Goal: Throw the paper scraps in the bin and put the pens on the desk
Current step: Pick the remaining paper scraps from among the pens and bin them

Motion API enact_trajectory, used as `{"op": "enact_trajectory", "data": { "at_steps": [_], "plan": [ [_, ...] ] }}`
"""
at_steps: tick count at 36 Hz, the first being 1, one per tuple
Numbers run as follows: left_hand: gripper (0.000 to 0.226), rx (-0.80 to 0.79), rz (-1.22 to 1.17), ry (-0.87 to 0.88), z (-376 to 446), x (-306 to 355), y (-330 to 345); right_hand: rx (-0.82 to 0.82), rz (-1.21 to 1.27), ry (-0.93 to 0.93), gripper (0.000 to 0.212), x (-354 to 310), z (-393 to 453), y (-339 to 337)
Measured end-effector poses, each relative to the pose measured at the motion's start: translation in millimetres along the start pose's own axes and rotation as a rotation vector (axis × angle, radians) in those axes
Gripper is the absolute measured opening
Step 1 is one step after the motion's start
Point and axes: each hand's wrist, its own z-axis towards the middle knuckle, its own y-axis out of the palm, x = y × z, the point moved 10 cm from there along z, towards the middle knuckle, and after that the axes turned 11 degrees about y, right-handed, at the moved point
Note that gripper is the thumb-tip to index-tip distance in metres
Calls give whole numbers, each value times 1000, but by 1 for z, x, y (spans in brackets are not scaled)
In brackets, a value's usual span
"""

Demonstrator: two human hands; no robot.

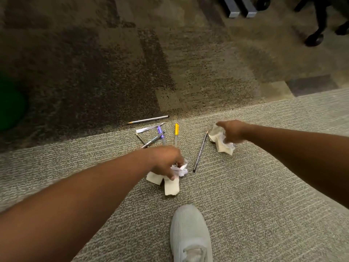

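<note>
Head view: The left hand (166,161) is curled around crumpled paper scraps (171,183) on the near grey carpet (264,186). The right hand (231,131) clutches a second crumpled paper wad (220,140) at the right. Between and beyond the hands lie loose pens: a yellow-capped pen (176,134), a purple-capped pen (161,134), a dark pen (200,152) and a grey pencil (148,119) farthest away. A paper strip (149,127) lies near the pencil. No bin is in frame. A grey shoe (190,235) stands nearest.
</note>
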Motion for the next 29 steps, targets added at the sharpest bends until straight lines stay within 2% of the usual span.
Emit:
{"op": "enact_trajectory", "data": {
  "at_steps": [2, 5, 8, 13, 18, 20, 24, 27, 29],
  "plan": [
    [48, -24, 97, 28, -3, 4, 2, 24, -20, 20, 71, 0, 5, -2],
    [32, -15, 167, 32, -9, 9, 2, 52, -32, 16, 56, -2, 10, -8],
    [20, -4, 206, 5, -11, 8, 2, 54, -42, 9, 54, -2, 13, -16],
    [8, 73, 27, -88, -21, -7, 0, 10, 52, -32, 47, -12, 7, -31],
    [17, 224, -110, -194, -44, -28, -19, -134, 242, -178, 30, -55, -22, -25],
    [20, 235, -113, -230, -55, -36, -24, -213, 226, -271, 18, -79, -40, -13],
    [21, 241, -82, -292, -77, -49, -23, -381, 194, -412, 17, -120, -79, 19],
    [49, 239, -49, -345, -87, -57, -15, -400, 104, -512, 19, -146, -99, 41],
    [59, 251, -27, -349, -89, -57, -9, -312, 15, -573, 26, -161, -105, 51]
  ]
}}
